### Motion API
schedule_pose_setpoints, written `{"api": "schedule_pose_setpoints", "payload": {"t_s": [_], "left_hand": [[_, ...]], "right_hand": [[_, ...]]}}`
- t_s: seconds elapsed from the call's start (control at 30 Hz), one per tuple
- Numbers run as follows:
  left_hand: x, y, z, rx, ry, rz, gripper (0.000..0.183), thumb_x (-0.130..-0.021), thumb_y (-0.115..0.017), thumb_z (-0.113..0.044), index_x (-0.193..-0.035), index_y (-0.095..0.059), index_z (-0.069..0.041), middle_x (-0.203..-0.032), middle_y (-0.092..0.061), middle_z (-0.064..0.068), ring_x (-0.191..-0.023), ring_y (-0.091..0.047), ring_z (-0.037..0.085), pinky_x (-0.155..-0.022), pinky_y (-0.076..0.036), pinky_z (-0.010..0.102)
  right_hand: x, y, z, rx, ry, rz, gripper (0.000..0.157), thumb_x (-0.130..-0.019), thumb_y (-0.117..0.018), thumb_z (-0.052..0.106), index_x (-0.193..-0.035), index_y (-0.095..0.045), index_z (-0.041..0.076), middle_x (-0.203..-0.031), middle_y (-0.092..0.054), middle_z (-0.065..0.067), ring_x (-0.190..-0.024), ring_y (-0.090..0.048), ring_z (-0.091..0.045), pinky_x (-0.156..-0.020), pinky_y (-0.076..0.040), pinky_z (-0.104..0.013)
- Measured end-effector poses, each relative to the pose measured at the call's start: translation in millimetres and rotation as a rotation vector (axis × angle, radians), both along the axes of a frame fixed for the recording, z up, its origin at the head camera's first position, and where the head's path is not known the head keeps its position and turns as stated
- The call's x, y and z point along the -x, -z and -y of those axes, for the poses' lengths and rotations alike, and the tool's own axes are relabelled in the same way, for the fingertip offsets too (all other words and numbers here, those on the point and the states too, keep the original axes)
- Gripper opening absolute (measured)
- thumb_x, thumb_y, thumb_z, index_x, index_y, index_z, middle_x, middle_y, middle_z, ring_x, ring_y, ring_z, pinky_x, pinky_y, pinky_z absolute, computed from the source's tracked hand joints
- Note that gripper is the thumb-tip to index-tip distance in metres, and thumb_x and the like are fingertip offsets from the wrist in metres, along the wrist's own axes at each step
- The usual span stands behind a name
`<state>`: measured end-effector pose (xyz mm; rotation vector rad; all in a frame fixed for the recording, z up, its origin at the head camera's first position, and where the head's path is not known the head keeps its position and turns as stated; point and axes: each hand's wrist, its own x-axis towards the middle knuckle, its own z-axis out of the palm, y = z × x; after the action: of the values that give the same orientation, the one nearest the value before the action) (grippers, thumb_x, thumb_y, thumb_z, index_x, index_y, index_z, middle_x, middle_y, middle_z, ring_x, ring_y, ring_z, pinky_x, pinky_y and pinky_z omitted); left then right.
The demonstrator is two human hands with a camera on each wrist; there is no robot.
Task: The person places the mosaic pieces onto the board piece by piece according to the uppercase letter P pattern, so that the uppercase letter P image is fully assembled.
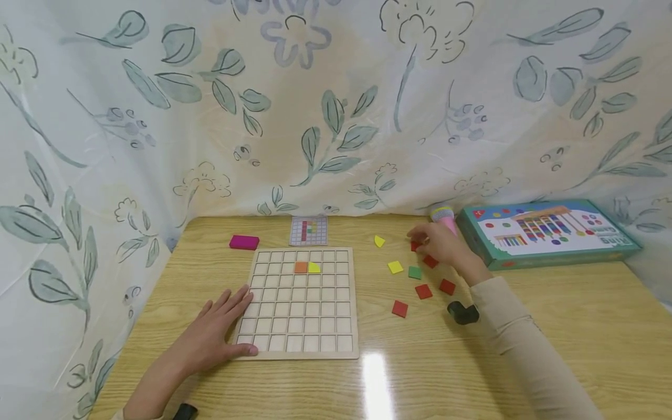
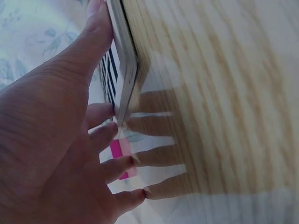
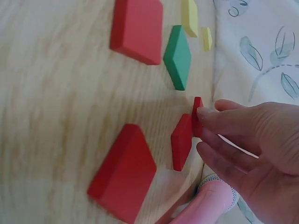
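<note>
A wooden grid board (image 1: 301, 354) lies on the table with an orange square tile (image 1: 301, 267) and a yellow quarter-round tile (image 1: 314, 268) side by side in its cells. My left hand (image 1: 215, 332) rests at the board's left edge, fingers spread along the side and thumb on the near corner. At the back right, my right hand (image 1: 443, 245) pinches a red square tile (image 3: 197, 116) between thumb and fingers. Close to it lie another red tile (image 3: 181, 142), a green tile (image 1: 415, 272), a yellow square tile (image 1: 395, 267) and a loose yellow quarter-round tile (image 1: 379, 241).
More red tiles (image 1: 400, 308) lie between the board and the right arm. Behind the board are a pattern card (image 1: 308, 231) and a magenta block (image 1: 244, 242). A pink microphone-shaped toy (image 1: 445, 219) and a green game box (image 1: 546, 233) stand by the floral curtain (image 1: 325, 116).
</note>
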<state>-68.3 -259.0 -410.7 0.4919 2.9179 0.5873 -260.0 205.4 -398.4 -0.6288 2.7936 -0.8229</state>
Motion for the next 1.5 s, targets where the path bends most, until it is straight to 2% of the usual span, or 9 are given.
{"api": "schedule_pose_setpoints", "payload": {"t_s": [0.33, 0.47, 0.63, 0.77, 0.93, 1.2, 1.5], "left_hand": [[-0.3, -1.7, 1.7, -0.005, -0.009, 0.014, 0.104, -0.073, -0.072, -0.065, -0.151, -0.038, -0.006, -0.158, -0.031, 0.012, -0.142, -0.023, 0.047, -0.11, -0.017, 0.067], [-0.3, -1.4, 2.3, -0.016, -0.012, 0.015, 0.103, -0.073, -0.072, -0.065, -0.151, -0.037, -0.006, -0.158, -0.03, 0.012, -0.143, -0.022, 0.047, -0.111, -0.016, 0.067], [-0.9, -0.5, 3.8, -0.024, -0.003, 0.001, 0.103, -0.073, -0.072, -0.065, -0.15, -0.038, -0.005, -0.158, -0.031, 0.012, -0.142, -0.023, 0.048, -0.11, -0.017, 0.068], [-0.9, 1.8, 4.4, -0.037, 0.0, 0.014, 0.103, -0.074, -0.071, -0.065, -0.15, -0.038, -0.005, -0.158, -0.03, 0.011, -0.143, -0.022, 0.047, -0.111, -0.015, 0.067], [-0.9, 3.3, 4.4, -0.045, -0.004, 0.015, 0.103, -0.074, -0.072, -0.064, -0.151, -0.037, -0.005, -0.159, -0.03, 0.011, -0.143, -0.021, 0.046, -0.112, -0.014, 0.066], [-1.0, 1.8, 3.5, -0.055, -0.001, 0.011, 0.102, -0.075, -0.072, -0.063, -0.15, -0.038, -0.005, -0.158, -0.031, 0.011, -0.143, -0.021, 0.047, -0.112, -0.014, 0.067], [-0.9, 0.2, 2.5, -0.062, 0.0, 0.015, 0.102, -0.075, -0.072, -0.062, -0.151, -0.037, -0.005, -0.158, -0.03, 0.012, -0.143, -0.021, 0.047, -0.111, -0.014, 0.067]], "right_hand": [[1.2, -7.3, 10.8, -0.034, -0.04, -0.048, 0.033, -0.081, -0.069, -0.012, -0.114, -0.068, -0.005, -0.096, -0.069, -0.013, -0.092, -0.062, -0.03, -0.084, -0.054, -0.046], [1.2, -9.3, 13.9, -0.001, -0.074, -0.068, 0.033, -0.079, -0.067, -0.016, -0.111, -0.068, -0.007, -0.091, -0.069, -0.012, -0.088, -0.064, -0.028, -0.08, -0.055, -0.044], [2.5, -7.4, 22.5, 0.07, -0.138, -0.105, 0.032, -0.077, -0.073, -0.014, -0.108, -0.068, -0.009, -0.086, -0.069, -0.011, -0.083, -0.066, -0.027, -0.077, -0.056, -0.043], [3.9, -6.0, 31.7, 0.114, -0.157, -0.104, 0.033, -0.077, -0.075, -0.012, -0.108, -0.068, -0.009, -0.086, -0.07, -0.012, -0.083, -0.067, -0.027, -0.078, -0.056, -0.043], [5.3, -8.4, 45.6, 0.084, -0.169, -0.122, 0.034, -0.078, -0.077, -0.007, -0.111, -0.069, -0.004, -0.089, -0.071, -0.007, -0.086, -0.068, -0.024, -0.078, -0.056, -0.04], [10.0, -9.2, 75.5, 0.159, -0.217, -0.042, 0.034, -0.08, -0.075, -0.007, -0.114, -0.068, -0.005, -0.09, -0.07, -0.009, -0.088, -0.066, -0.024, -0.082, -0.056, -0.039], [3.6, -6.5, 113.5, 0.201, -0.265, 0.007, 0.034, -0.083, -0.074, -0.002, -0.117, -0.068, -0.002, -0.092, -0.068, -0.005, -0.087, -0.064, -0.018, -0.079, -0.057, -0.031]]}}
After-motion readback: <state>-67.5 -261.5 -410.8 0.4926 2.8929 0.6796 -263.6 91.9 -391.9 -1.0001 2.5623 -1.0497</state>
